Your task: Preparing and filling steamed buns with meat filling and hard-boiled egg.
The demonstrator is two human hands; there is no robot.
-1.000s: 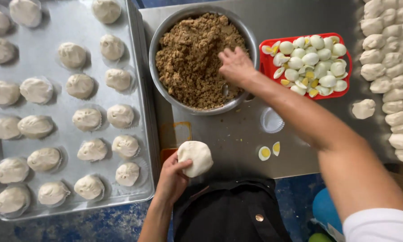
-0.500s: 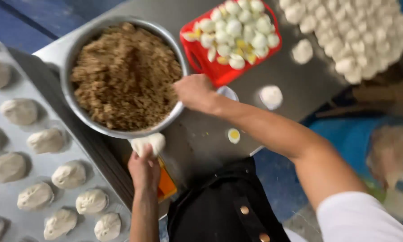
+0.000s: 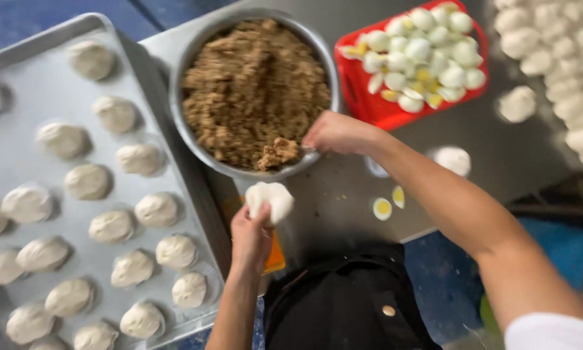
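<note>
My left hand (image 3: 251, 237) holds a flattened white piece of dough (image 3: 270, 199) just below the rim of a round metal bowl (image 3: 186, 71). The bowl is full of brown minced filling (image 3: 252, 84). My right hand (image 3: 338, 133) is at the bowl's near right edge, gripping a utensil that lifts a lump of filling (image 3: 277, 153); the utensil itself is mostly hidden by my fingers.
A metal baking tray (image 3: 42, 94) on the left carries several filled dough buns. A red tray (image 3: 362, 97) of halved boiled eggs sits at the right of the bowl. Raw dough balls (image 3: 563, 58) lie at far right. Two egg pieces (image 3: 383, 207) rest on the grey table.
The view has swung and closed in. My right hand has drawn a lump of filling to the bowl's near edge. My left hand keeps the dough close under the bowl's rim.
</note>
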